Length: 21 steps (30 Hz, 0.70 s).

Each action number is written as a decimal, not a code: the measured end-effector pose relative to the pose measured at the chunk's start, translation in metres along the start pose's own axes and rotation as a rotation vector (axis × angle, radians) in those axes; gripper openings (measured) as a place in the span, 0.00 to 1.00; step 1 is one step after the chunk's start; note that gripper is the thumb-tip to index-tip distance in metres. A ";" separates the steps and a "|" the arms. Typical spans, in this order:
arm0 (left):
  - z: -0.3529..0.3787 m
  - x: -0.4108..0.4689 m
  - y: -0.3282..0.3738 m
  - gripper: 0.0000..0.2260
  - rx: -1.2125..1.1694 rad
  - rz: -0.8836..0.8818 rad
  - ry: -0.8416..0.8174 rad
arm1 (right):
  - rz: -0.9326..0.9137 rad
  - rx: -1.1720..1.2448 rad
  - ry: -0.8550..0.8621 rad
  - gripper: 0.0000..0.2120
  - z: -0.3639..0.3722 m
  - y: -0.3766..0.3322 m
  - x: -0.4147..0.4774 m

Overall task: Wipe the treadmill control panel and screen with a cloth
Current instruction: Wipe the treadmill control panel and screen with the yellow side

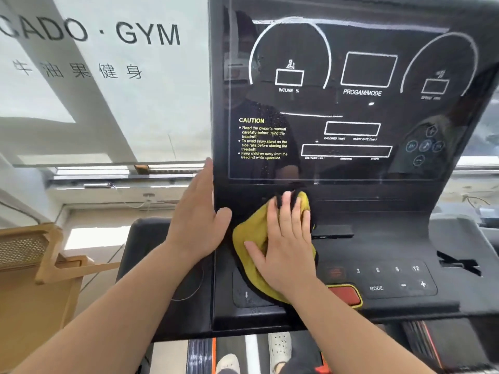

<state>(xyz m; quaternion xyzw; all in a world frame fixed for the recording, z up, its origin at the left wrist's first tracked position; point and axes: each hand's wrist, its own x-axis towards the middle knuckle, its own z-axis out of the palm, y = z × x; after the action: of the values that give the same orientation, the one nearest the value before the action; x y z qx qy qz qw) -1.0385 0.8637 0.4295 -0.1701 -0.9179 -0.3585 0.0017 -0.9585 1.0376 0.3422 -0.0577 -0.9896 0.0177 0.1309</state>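
- I am seeing a frosted pane (108,85) lettered "GYM" hanging at upper left.
- A wooden rack (48,255) is standing at left.
- White shoes (279,346) are showing at bottom.

Left hand (198,220) and right hand (286,247) both lie flat (fingers straight).

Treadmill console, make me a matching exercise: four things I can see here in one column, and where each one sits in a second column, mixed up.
Column one
1. cloth
2. left hand
3. red button
4. caution text

Column two
A. lower left of the screen
B. pressed under the right hand
C. flat against the left edge of the console
D. just left of the MODE key

Pairs: 1-B, 2-C, 3-D, 4-A
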 end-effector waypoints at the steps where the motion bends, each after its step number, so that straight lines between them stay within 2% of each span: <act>1: -0.001 0.002 0.002 0.40 -0.025 -0.031 -0.009 | 0.013 -0.001 0.014 0.45 0.000 0.004 0.001; 8: -0.025 0.011 -0.007 0.38 -0.082 0.022 -0.087 | 0.020 -0.016 0.188 0.44 -0.020 0.023 0.057; 15: -0.045 0.039 0.021 0.37 -0.223 0.060 -0.014 | 0.073 0.033 0.286 0.46 -0.060 0.004 0.121; 17: -0.052 0.046 0.029 0.35 -0.345 0.008 0.030 | -0.038 -0.051 0.287 0.47 -0.065 0.004 0.127; 21: -0.059 0.054 0.025 0.32 -0.445 0.002 0.033 | -0.459 -0.277 0.283 0.45 -0.052 0.017 0.120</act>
<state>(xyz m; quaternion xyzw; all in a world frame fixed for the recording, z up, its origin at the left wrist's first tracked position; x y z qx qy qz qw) -1.0886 0.8592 0.4967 -0.1614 -0.8157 -0.5551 -0.0208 -1.0585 1.0694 0.4223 0.1483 -0.9417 -0.1555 0.2589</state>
